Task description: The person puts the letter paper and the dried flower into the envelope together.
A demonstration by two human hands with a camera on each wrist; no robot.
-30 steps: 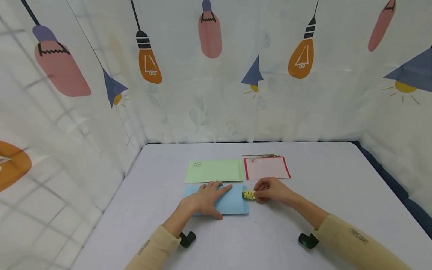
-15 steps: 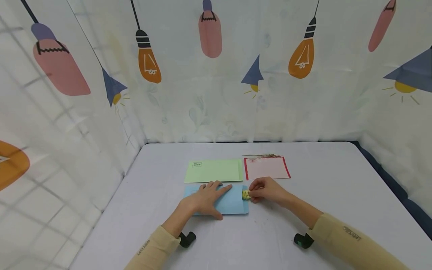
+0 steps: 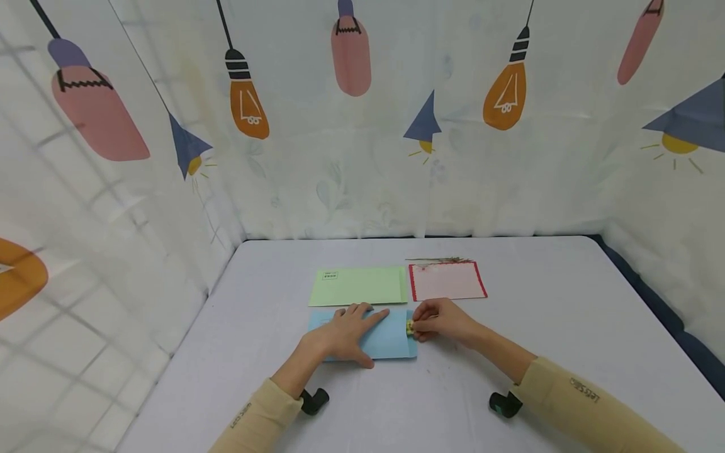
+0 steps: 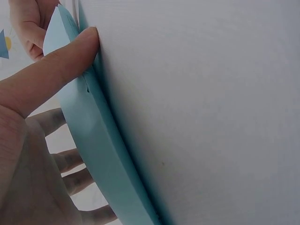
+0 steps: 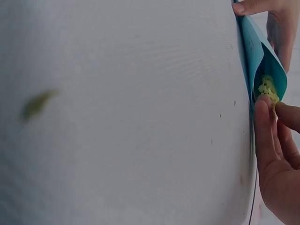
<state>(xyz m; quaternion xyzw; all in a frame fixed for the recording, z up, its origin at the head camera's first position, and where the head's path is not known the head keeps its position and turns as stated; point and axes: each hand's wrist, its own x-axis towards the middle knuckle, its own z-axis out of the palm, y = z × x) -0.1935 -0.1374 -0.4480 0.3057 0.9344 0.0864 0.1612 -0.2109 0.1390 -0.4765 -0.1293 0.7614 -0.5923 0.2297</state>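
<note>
Head view: the yellow bundle, pinched by the right hand, is now slid deeper into the blue envelope than a second ago, so most of it seems enclosed, while the envelope is touched by the left hand, fingers spread wide.

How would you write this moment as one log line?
Left hand: spread on blue envelope; Right hand: pinches yellow sprig at envelope's open end; Nearby: green envelope, red-edged card

Yellow tuft partly hidden; green envelope's print illegible
</note>
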